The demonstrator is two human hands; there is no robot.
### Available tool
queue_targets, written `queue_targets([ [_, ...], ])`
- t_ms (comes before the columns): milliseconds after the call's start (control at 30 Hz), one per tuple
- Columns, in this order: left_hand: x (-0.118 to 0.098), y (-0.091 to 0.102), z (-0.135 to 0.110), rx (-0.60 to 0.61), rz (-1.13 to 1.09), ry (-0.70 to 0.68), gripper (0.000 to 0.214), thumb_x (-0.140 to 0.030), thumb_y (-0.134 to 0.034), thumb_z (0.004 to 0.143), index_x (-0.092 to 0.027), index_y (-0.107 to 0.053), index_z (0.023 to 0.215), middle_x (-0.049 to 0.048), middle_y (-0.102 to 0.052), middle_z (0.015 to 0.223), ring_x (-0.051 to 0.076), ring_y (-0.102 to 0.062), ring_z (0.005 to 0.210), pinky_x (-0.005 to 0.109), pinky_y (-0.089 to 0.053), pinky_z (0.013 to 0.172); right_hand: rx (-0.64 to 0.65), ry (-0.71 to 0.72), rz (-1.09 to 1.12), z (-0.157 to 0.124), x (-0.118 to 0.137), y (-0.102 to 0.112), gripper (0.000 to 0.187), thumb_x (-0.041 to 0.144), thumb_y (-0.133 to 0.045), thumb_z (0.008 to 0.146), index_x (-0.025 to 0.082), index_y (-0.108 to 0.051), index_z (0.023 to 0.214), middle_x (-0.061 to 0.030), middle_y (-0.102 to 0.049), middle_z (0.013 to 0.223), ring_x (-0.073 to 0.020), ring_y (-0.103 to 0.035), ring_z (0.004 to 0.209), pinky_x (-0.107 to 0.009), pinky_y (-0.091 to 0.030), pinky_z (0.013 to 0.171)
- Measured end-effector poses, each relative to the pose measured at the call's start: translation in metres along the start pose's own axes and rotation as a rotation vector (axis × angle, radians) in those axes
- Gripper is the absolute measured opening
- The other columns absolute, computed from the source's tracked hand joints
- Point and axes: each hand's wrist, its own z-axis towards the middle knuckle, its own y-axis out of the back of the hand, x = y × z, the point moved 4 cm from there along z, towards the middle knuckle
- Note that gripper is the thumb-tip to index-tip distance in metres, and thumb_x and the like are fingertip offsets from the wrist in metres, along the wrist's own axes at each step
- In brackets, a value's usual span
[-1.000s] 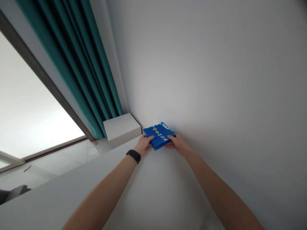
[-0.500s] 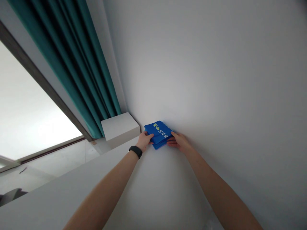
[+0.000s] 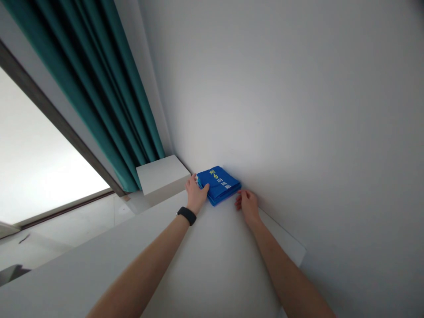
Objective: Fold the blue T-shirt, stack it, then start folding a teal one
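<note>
Head view: blue folded bundle [image 3: 221,180] lies near frame centre, on the white tabletop [image 3: 205,265], close to the wall [image 3: 281,110]. Yellow and white lettering on top, too small to read; underside hidden. Left hand [image 3: 196,194] at the bundle's 8 o'clock, thumb and fingers parted around its corner; cannot tell if they grip. Right hand [image 3: 249,205] at 4 o'clock, fingers loosely curled by the corner; contact unclear. Both forearms cut off at 6 o'clock. White box [image 3: 164,174] at the bundle's 9 o'clock, contents unseen. Green curtain [image 3: 99,88] toward 10, cropped above. Dark object [image 3: 13,274] at frame's 8, cut off, unidentifiable.
</note>
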Motion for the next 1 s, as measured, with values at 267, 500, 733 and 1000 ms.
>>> queue_targets([
  [267, -0.040, -0.036, -0.025, 0.215, 0.913, -0.817, 0.046, -0.032, -0.044, 0.096, -0.018, -0.047, 0.140, 0.0122, -0.042, 0.148, 0.028, -0.033, 0.139, 0.045, -0.027, 0.116, -0.068, 0.317, -0.106, -0.014, -0.002, -0.004, 0.044, 0.040, -0.043, 0.083, 0.017, -0.059, 0.117, -0.0084, -0.064, 0.104, -0.0093, -0.055, 0.052, -0.023, -0.044, 0.039],
  [500, -0.022, -0.046, -0.025, 0.281, 1.117, -0.880, 0.048, -0.043, -0.036, 0.099, -0.026, -0.048, 0.141, 0.0089, -0.038, 0.153, 0.028, -0.029, 0.143, 0.048, -0.023, 0.117, 0.003, 0.329, -0.054, -0.019, 0.003, -0.008, 0.062, 0.031, -0.044, 0.080, 0.023, -0.044, 0.142, -0.0041, -0.065, 0.096, -0.0085, -0.051, 0.054, -0.020, -0.044, 0.042],
  [733, -0.010, -0.045, -0.025, 0.287, 1.095, -0.861, 0.048, -0.045, -0.038, 0.098, -0.028, -0.046, 0.142, 0.0090, -0.040, 0.152, 0.029, -0.029, 0.142, 0.050, -0.020, 0.117, 0.176, 0.138, 0.254, -0.006, 0.002, -0.012, 0.059, 0.030, -0.056, 0.074, 0.027, -0.052, 0.133, -0.0020, -0.066, 0.099, -0.0097, -0.055, 0.058, -0.021, -0.045, 0.042],
  [1000, -0.012, -0.036, -0.018, 0.345, 0.714, -0.787, 0.042, -0.034, -0.045, 0.097, -0.022, -0.051, 0.137, 0.0108, -0.040, 0.150, 0.028, -0.029, 0.142, 0.051, -0.018, 0.118, 0.355, -0.054, 0.536, -0.018, 0.011, -0.020, 0.048, 0.022, -0.063, 0.075, 0.033, -0.060, 0.121, 0.0028, -0.064, 0.095, -0.0095, -0.059, 0.057, -0.022, -0.048, 0.041],
])
